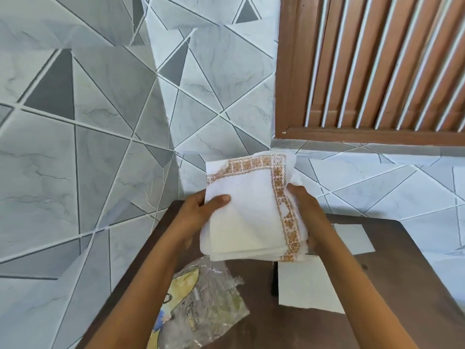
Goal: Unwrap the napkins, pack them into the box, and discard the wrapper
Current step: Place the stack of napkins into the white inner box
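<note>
A stack of white napkins with an orange patterned border is held up above the dark table. My left hand grips its left edge, thumb on top. My right hand grips its right edge along the border. The empty clear plastic wrapper, with a yellow and blue print, lies crumpled on the table below my left forearm. White flat panels lie on the table under the stack, with another white panel to the right; whether they are parts of the box I cannot tell.
A wall of grey and white triangular tiles rises close behind and left of the table. A brown wooden louvred shutter fills the upper right. The table's left edge runs diagonally near my left arm.
</note>
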A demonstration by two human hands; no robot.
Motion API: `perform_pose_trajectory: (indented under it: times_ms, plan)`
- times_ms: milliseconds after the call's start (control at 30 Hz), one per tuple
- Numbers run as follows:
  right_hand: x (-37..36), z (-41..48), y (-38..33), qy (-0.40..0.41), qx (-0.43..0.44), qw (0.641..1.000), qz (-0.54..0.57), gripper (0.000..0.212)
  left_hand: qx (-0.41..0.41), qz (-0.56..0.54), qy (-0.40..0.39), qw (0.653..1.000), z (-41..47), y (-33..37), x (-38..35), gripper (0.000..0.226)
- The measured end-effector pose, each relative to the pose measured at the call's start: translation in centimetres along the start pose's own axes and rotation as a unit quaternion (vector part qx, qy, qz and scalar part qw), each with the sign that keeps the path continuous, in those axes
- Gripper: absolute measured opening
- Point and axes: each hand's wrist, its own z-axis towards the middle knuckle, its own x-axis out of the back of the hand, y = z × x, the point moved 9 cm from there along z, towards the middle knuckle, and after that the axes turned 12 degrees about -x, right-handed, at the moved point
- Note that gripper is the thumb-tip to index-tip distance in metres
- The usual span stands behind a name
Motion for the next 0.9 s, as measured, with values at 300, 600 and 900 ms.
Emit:
perform_pose_trajectory:
  times_ms: [300,600,900]
  plan:
    - [5.7,-1.4,2.5,-0.097,-0.009,0.995,-0.005,0.082,0.021,-0.115,-0.008,0.993,0.6,-1.2,-7.7,0.027]
    - [12.4,-0.5,-0.4,-0.007,0.111,0.993,0.04,0.018,-0.03,-0.122,-0.085,0.988,1.8,0.4,-14.3,0.053]
    - [12.9,2.3,-0.8,-0.036,0.128,0.991,0.008,0.032,0.0,-0.035,-0.09,0.995,3.4,-2.2,-14.8,0.056]
